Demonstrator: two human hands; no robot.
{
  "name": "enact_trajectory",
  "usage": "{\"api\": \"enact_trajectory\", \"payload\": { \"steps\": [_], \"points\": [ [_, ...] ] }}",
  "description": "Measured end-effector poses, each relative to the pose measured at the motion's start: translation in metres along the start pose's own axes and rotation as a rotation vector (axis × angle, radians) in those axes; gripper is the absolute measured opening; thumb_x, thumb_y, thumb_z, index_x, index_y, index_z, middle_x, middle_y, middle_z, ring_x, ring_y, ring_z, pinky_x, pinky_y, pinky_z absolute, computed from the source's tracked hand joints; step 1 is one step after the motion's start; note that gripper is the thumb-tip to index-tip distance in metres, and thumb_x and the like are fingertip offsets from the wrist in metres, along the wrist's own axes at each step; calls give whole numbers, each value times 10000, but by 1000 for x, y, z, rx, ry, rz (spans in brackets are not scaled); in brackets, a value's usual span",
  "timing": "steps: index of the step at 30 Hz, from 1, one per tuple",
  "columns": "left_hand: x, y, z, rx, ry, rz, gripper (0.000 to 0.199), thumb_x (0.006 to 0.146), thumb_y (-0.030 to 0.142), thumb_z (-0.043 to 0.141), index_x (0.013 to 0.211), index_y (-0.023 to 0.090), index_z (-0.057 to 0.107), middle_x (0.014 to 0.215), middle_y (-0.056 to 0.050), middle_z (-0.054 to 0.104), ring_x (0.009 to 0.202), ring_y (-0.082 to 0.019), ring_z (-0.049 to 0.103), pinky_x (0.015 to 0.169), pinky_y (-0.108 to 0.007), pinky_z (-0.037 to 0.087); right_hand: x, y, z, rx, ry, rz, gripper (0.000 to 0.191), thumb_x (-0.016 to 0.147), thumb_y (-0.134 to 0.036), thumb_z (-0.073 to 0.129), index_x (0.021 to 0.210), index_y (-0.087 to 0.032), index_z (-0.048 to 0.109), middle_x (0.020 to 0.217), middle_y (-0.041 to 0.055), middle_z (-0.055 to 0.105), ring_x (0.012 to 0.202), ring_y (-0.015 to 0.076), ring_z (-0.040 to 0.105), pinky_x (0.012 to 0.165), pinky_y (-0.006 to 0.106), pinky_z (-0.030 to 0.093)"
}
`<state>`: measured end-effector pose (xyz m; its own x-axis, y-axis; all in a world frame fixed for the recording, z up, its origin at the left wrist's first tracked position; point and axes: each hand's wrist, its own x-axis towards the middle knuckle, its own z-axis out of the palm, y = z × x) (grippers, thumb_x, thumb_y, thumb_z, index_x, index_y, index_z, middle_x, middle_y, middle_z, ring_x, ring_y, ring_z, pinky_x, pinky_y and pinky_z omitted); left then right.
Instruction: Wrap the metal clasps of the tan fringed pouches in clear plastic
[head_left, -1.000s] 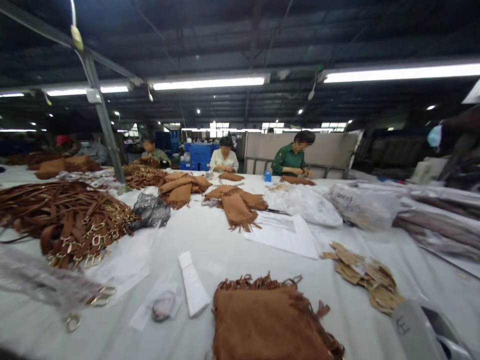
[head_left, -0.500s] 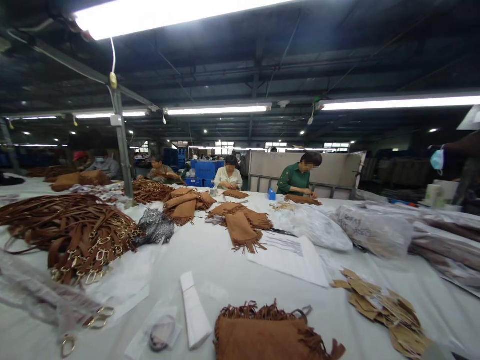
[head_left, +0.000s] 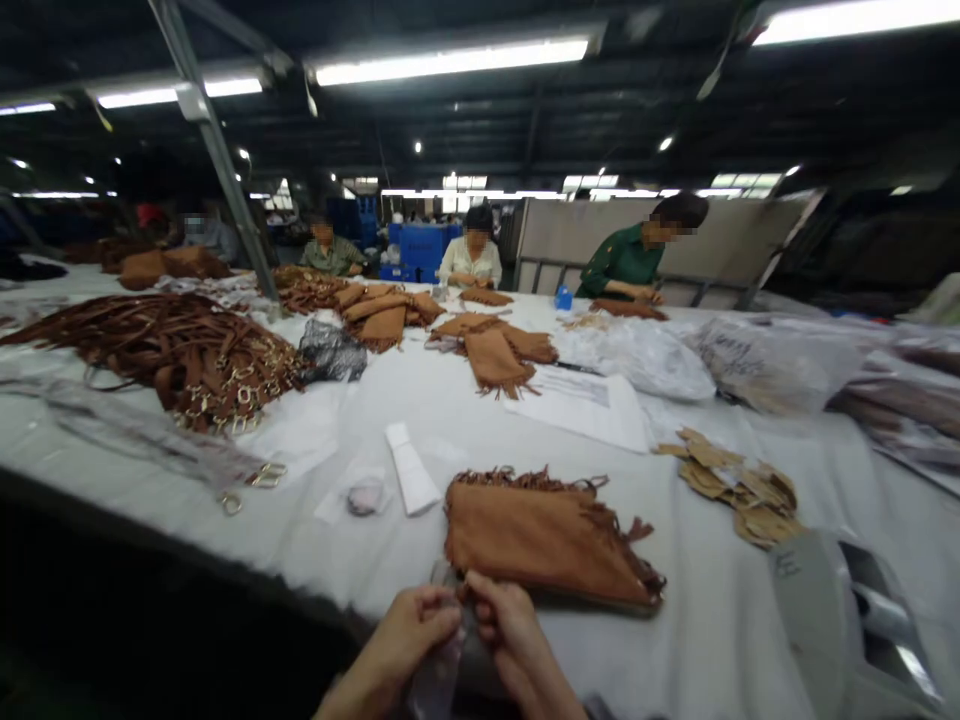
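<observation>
A brown suede pouch with fringed edges lies flat at the table's near side. Just in front of its near left corner, both my hands are closed in a pinch, fingertips almost meeting. My left hand grips a piece of clear plastic, which hangs below the fingers. My right hand pinches something small and dark by the pouch corner; the fingers hide most of it. Beyond the hands lie a folded white paper strip and a small clear bag with a rounded item inside.
Brown straps with gold clasps are heaped at left. More fringed pouches lie mid-table near a printed sheet. Kraft tags and a grey tape dispenser are at right. Several people work across the table.
My view has tilted down, so the scene sits higher in the picture. Both hands have come into view at the pouch's near corner. More of the tape dispenser shows.
</observation>
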<state>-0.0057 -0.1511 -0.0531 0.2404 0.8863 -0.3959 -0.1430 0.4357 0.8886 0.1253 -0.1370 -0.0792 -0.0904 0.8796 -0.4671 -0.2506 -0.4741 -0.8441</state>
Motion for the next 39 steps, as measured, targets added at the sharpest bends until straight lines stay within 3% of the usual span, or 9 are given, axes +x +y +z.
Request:
{"api": "enact_trajectory", "payload": {
  "steps": [2, 5, 10, 15, 19, 24, 27, 33, 39],
  "points": [
    [-12, -19, -21, 54, 37, -38, 472, 565, 578, 744, 721, 145, 645, 592, -37, 639, 494, -132, 536, 497, -248, 386, -5, 3, 2, 87, 11, 28, 363, 513, -436, 788, 578, -101, 662, 538, 23, 528, 429, 28, 274, 374, 176, 144],
    [-12, -35, -30, 225, 47, -29, 479, 661, 601, 647, 633, 126, 592, 545, -27, 602, 474, -113, 502, 476, -226, 342, -5, 1, 3, 131, -1, 54, 362, 514, -403, 809, 592, -82, 662, 618, 63, 601, 438, 20, 278, 372, 170, 129],
    [-5, -45, -31, 353, 105, 26, 403, 679, 526, 646, 613, 134, 580, 500, 6, 564, 461, -106, 462, 450, -215, 297, -3, 4, 2, 135, 34, 26, 372, 504, -403, 828, 577, -86, 648, 437, -37, 452, 398, 23, 246, 367, 181, 131],
    [-4, -47, -29, 270, 172, 5, 338, 669, 466, 662, 627, 141, 579, 501, -10, 601, 447, -121, 501, 452, -223, 342, -3, 8, 2, 112, 32, -4, 383, 515, -419, 827, 594, -89, 649, 471, -16, 501, 401, 28, 276, 368, 189, 139],
    [-1, -41, -21, 192, 174, -25, 323, 679, 457, 655, 623, 150, 572, 478, -13, 608, 395, -116, 499, 407, -215, 338, -3, 11, 2, 98, 33, 24, 409, 517, -448, 817, 608, -84, 654, 419, -52, 427, 392, 29, 258, 377, 197, 127],
    [7, -39, -11, 69, 158, -29, 364, 644, 483, 707, 625, 147, 570, 470, -3, 606, 341, -89, 454, 359, -199, 305, -3, 14, 4, 127, 108, -12, 381, 492, -393, 829, 472, -141, 545, 399, -75, 374, 399, 37, 240, 383, 209, 150],
    [8, -37, -7, -64, 127, -32, 394, 633, 493, 738, 659, 125, 600, 531, -25, 644, 399, -84, 503, 407, -186, 345, -4, 15, 4, 150, 108, -11, 415, 507, -374, 820, 420, -168, 471, 387, -76, 368, 388, 44, 267, 383, 212, 208],
    [7, -34, -5, -365, 50, -87, 429, 598, 478, 785, 741, 95, 654, 621, -38, 654, 521, -99, 569, 519, -196, 426, -6, 17, 1, 131, 57, 38, 403, 533, -392, 813, 430, -148, 509, 390, -38, 432, 404, 76, 409, 385, 199, 223],
    [12, -47, -5, -145, 203, 28, 402, 689, 534, 666, 661, 140, 588, 557, -8, 592, 473, -105, 487, 484, -220, 360, -8, 21, -7, 84, 10, 17, 540, 610, -648, 704, 634, -111, 657, 521, 8, 558, 374, 41, 321, 355, 192, 226]
  ]
}}
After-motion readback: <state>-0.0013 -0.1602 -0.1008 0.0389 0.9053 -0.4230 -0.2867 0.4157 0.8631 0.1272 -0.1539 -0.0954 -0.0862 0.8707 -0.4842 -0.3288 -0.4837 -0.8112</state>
